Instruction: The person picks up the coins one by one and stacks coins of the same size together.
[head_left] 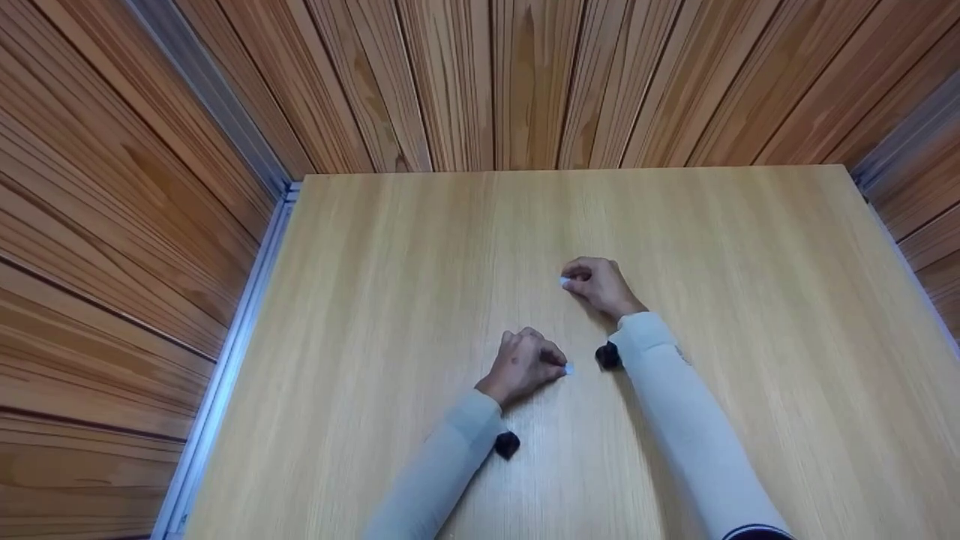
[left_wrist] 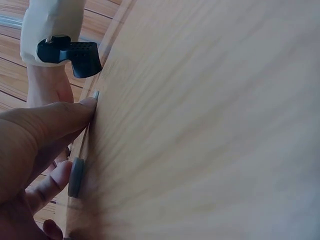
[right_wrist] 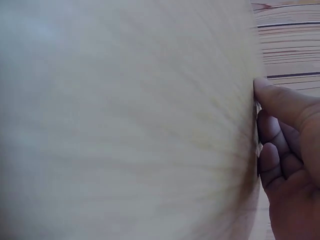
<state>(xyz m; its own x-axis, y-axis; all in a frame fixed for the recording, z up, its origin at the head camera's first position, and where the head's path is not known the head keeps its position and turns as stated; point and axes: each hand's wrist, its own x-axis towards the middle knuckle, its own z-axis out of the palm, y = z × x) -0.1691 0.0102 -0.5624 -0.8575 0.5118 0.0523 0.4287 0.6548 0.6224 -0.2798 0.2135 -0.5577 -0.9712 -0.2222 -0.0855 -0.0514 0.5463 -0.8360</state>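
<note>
At the middle of the table (head_left: 420, 262), my left hand (head_left: 525, 364) pinches a small whitish piece (head_left: 569, 368) between thumb and fingertips, low over the wood. The left wrist view shows the pale edge of that piece (left_wrist: 95, 94) at the thumb tip. Below it, a flat grey disc (left_wrist: 75, 177), seen edge-on, stands against another fingertip of that hand. Farther up the table and to the right, my right hand (head_left: 596, 283) holds another small white piece (head_left: 565, 281) by its fingertips. In the right wrist view the fingers (right_wrist: 270, 160) hide that piece.
Wooden plank walls (head_left: 517, 82) rise behind the table and at both sides. A metal rail (head_left: 232, 345) runs along the left edge. Dark wrist cameras (head_left: 507, 445) stick out under both pale sleeves (head_left: 690, 412), close above the tabletop.
</note>
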